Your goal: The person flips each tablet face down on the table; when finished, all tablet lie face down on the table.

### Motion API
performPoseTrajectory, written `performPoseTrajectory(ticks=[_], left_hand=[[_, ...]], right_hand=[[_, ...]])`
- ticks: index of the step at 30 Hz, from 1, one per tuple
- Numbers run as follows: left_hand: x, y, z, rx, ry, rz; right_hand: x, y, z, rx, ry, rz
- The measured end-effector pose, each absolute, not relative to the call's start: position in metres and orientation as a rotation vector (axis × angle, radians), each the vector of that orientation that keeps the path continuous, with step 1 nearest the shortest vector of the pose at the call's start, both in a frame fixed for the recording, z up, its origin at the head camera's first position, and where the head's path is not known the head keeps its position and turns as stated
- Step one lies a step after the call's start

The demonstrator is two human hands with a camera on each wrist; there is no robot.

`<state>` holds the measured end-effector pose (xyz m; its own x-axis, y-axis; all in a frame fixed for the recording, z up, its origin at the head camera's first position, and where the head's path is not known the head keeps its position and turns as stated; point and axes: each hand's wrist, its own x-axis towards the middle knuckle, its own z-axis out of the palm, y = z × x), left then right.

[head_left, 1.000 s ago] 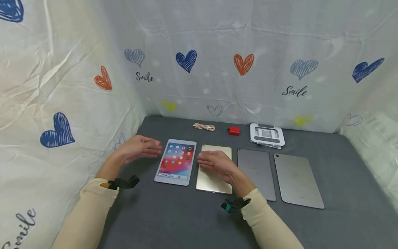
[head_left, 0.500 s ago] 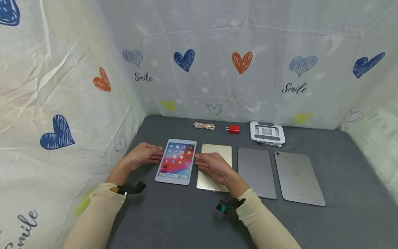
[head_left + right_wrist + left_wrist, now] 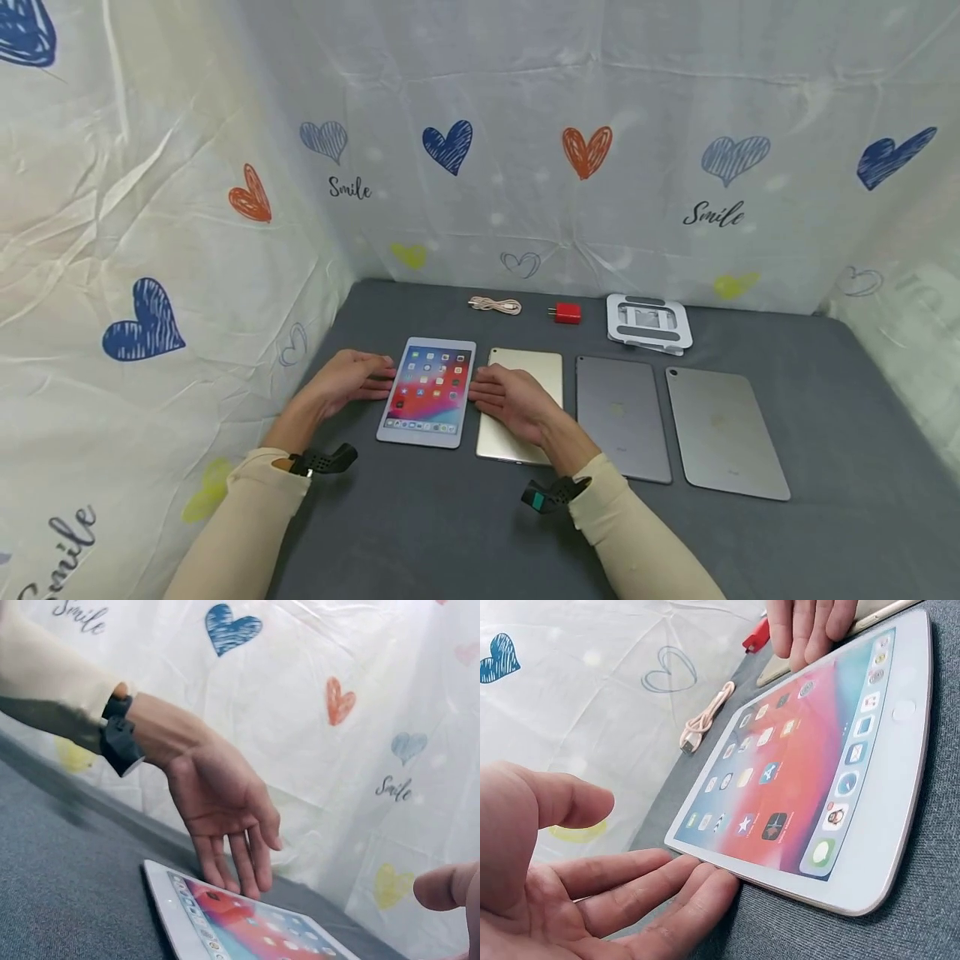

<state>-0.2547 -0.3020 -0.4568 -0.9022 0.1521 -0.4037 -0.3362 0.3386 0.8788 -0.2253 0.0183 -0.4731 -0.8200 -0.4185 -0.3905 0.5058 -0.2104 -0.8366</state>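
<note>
A white tablet [image 3: 426, 392] with its home screen lit lies face up on the grey cloth. Along its left edge is my left hand [image 3: 347, 383], fingertips right at the rim and thumb raised apart. The left wrist view shows those fingers [image 3: 652, 892] nearly straight against the side of the tablet [image 3: 780, 780]. On the opposite edge my right hand [image 3: 517, 404] has its fingertips beside the rim, overlapping a gold tablet [image 3: 540, 367] that lies back up. Only the right thumb [image 3: 442, 891] shows in the right wrist view.
Two grey tablets, one darker [image 3: 622, 417] and one lighter [image 3: 727, 433], lie back up to the right. Behind them are a coiled cable [image 3: 495, 306], a red charger plug [image 3: 567, 313] and a folded silver stand [image 3: 648, 323]. A heart-printed curtain [image 3: 525, 200] borders the table.
My left hand has moved right and down to the white tablet's left edge. My right hand has shifted slightly left to its right edge. The tablets stay in place.
</note>
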Motion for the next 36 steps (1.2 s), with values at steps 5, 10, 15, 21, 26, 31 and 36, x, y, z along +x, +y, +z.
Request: performPoseTrajectory(ticks=[5,10,15,21,26,31,36], left_hand=[[-0.252,-0.301,-0.457,-0.17,2.195,1.588],[-0.252,-0.295,-0.46,-0.14,2.183,1.58],[-0.25,-0.287,-0.461,-0.105,2.171,1.561],[-0.246,-0.275,-0.458,-0.058,2.229,1.502],[-0.24,-0.256,-0.443,0.033,2.304,1.494],[-0.234,-0.231,-0.42,0.179,2.203,1.579],[-0.228,-0.204,-0.403,0.305,2.088,1.637]], right_hand=[[-0.226,0.017,-0.474,0.131,1.463,-2.083],[-0.227,0.017,-0.474,0.109,1.444,-2.058],[-0.226,0.022,-0.472,0.084,1.37,-2.061],[-0.221,0.034,-0.47,0.079,1.368,-2.068],[-0.218,0.048,-0.468,0.083,1.38,-2.075],[-0.214,0.06,-0.463,0.066,1.427,-2.069],[-0.21,0.068,-0.454,0.014,1.481,-2.048]])
